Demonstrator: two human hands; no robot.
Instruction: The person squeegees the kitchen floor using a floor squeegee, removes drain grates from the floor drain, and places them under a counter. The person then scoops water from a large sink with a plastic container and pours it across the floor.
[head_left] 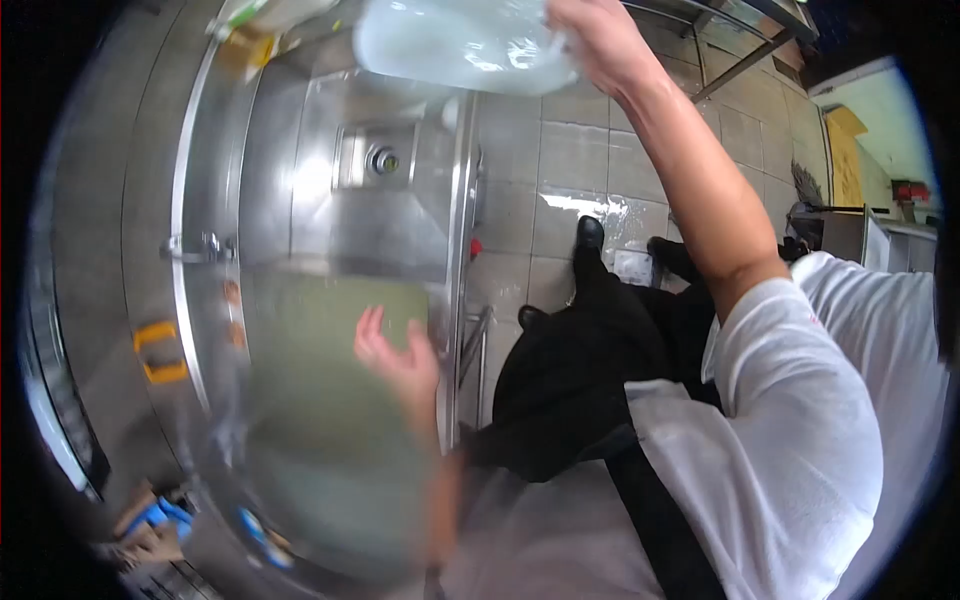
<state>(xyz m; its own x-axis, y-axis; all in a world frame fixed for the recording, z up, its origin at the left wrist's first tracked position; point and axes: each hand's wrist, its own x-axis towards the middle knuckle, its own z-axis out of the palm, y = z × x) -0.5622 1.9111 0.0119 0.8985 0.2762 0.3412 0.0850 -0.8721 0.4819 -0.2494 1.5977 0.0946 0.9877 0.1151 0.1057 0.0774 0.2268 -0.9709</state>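
A pale, translucent object with a shiny surface (460,42), blurred by motion, is gripped at its right edge by my right hand (600,45) at the top of the view. It hangs over the edge of a steel sink (370,230). My left hand (398,355) is over a greenish flat surface (320,390) beside the sink basin, with its fingers apart and nothing in them. Motion blurs my left forearm and the lower part of the green surface.
A tap (205,247) and a yellow frame-shaped item (160,352) are along the sink's far side. Wet tiles (570,215) cover the floor. Another person's white sleeve (890,320) seems to show at the right. Cardboard and blue scraps (155,525) are at lower left.
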